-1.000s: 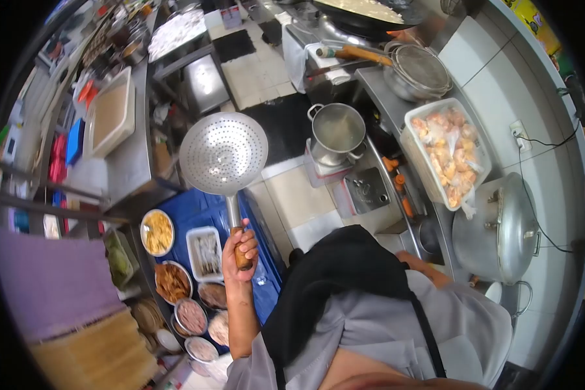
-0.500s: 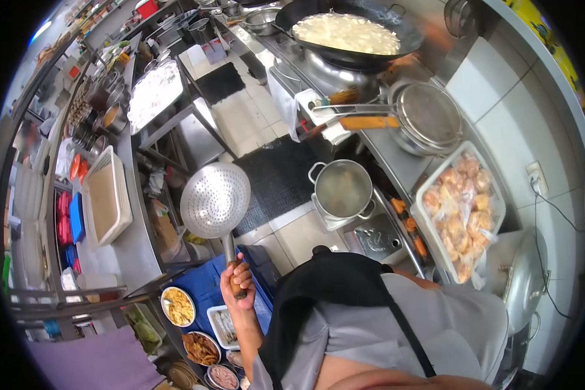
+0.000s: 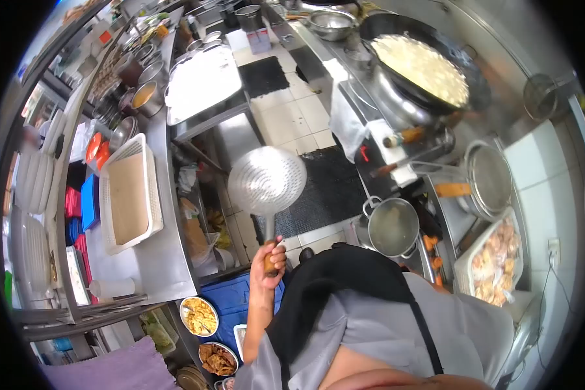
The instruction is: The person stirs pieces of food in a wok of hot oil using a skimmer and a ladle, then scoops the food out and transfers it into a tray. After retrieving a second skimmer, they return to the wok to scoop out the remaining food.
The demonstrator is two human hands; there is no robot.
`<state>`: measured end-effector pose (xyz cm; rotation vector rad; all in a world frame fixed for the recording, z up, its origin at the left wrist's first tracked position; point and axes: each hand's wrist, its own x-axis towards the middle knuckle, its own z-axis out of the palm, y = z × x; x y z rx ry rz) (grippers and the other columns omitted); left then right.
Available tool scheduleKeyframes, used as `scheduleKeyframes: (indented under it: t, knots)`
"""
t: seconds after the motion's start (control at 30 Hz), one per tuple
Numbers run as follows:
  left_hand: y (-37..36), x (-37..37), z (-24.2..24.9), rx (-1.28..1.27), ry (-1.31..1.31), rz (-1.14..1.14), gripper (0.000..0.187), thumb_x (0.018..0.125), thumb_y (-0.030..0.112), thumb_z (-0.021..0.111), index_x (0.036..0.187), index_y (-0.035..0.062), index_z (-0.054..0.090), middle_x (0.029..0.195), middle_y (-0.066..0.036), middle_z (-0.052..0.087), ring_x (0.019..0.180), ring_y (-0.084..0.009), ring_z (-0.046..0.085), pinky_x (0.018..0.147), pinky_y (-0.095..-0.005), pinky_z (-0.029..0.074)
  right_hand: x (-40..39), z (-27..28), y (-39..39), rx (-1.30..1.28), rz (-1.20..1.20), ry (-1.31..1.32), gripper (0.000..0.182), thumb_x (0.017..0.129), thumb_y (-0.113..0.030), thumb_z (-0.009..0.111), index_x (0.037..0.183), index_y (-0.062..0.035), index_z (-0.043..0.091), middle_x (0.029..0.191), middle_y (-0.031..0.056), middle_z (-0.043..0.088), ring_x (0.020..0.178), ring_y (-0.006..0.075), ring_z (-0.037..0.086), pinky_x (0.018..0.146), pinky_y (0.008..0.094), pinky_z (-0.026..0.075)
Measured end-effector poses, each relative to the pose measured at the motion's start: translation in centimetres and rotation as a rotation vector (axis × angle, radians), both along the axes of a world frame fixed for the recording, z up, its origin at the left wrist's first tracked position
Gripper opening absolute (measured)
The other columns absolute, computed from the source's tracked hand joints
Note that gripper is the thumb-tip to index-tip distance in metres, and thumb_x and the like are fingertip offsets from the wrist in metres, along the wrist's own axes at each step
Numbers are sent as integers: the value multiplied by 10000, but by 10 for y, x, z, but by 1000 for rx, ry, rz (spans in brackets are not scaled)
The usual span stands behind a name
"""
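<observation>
I hold a perforated skimmer (image 3: 267, 180) in my left hand (image 3: 267, 265), its wooden handle (image 3: 270, 262) wrapped in my curled fingers (image 3: 277, 252). The grip sits on the lower part of the tool, so the metal shaft rises clear of my knuckles and the round, holed bowl stands up and away from me, above the aisle. Behind it, as I look, lies a black mat (image 3: 331, 188) on pale floor tiles (image 3: 286, 123). My right hand is hidden from this view, so I cannot tell how its fingers are set.

To the right of the skimmer, well apart from it, is a two-handled pot (image 3: 392, 227) with cloudy liquid inside. Farther up on that side a large black wok (image 3: 403, 25) holds a broad pale mass (image 3: 422, 68). Nearer me on the right are a round mesh strainer (image 3: 489, 182) with a long handle and, just beside it, a white tub (image 3: 465, 278) filled with bagged pieces (image 3: 497, 260).

On my left runs a steel worktop (image 3: 164, 273) carrying a white perforated tray (image 3: 155, 218). Below my left forearm, near the blue surface (image 3: 231, 302), I see a bowl of yellow pieces (image 3: 200, 316) and, next to it, a bowl of brown pieces (image 3: 216, 359). My black apron (image 3: 335, 276) fills the lower middle.
</observation>
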<state>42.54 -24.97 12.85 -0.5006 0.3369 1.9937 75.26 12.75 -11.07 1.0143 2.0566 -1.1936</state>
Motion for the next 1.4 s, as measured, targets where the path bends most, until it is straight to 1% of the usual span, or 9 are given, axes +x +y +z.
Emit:
scheduleKeyframes:
  t: [0.2,0.5,0.73,0.93,1.1,1.2,1.3,1.33,1.4]
  knots:
    - [66,-97,7,86,33,-139,277,855,101,525,1101,-22,495,756,-13,443,579,-84,451,475,-212,404,-24,14,-3,-14,-172,-59,243,661,-195,679,867,-70,640,782,100,651,678,314,613,653,410,497]
    - [203,-226,19,158,-85,-323,251,850,103,541,1076,-1,508,770,-22,475,606,-89,481,509,-228,444,-105,1,29,-53,-340,-58,220,674,-191,670,850,-62,640,792,100,655,693,308,616,660,402,498]
    - [288,-308,37,124,-56,-411,273,852,86,532,1075,-62,482,779,-27,469,607,-85,478,496,-198,428,-205,19,90,-29,-479,84,204,684,-188,663,836,-55,640,799,100,657,705,303,619,665,396,499]
    - [378,-375,42,113,-19,-482,212,826,86,576,999,-14,503,746,-4,489,613,-83,497,517,-200,443,-239,49,105,5,-712,201,191,692,-186,657,825,-50,640,805,100,659,715,299,621,670,391,500]
    - [483,-443,16,122,-30,-608,201,819,80,586,979,-11,506,720,-4,502,596,-91,511,513,-207,452,-218,46,51,9,-941,151,182,699,-184,652,816,-45,640,810,100,661,723,296,623,673,387,500]
    - [563,-492,-24,292,-11,-707,277,841,82,572,1051,-75,483,748,-35,515,640,-105,537,550,-211,472,-203,39,-13,19,-1088,81,177,703,-183,649,810,-42,639,813,99,662,728,293,624,676,385,501]
    - [633,-532,-56,288,78,-847,276,847,114,584,1030,-74,501,767,-47,534,650,-119,548,549,-217,480,-205,38,-99,35,-1206,24,172,708,-182,646,804,-39,639,816,99,663,733,291,625,678,382,501]
    - [644,-538,-56,163,110,-916,236,844,141,594,998,-23,522,741,-43,546,630,-116,544,519,-219,473,-209,38,-128,52,-1224,8,171,709,-181,645,802,-38,639,817,99,664,735,291,626,678,382,501]
    - [659,-546,-67,-32,307,-989,201,847,201,608,966,50,552,725,-46,565,609,-119,540,481,-216,464,-224,38,-180,272,-964,86,168,712,-180,643,799,-37,639,819,99,664,738,289,627,680,380,502]
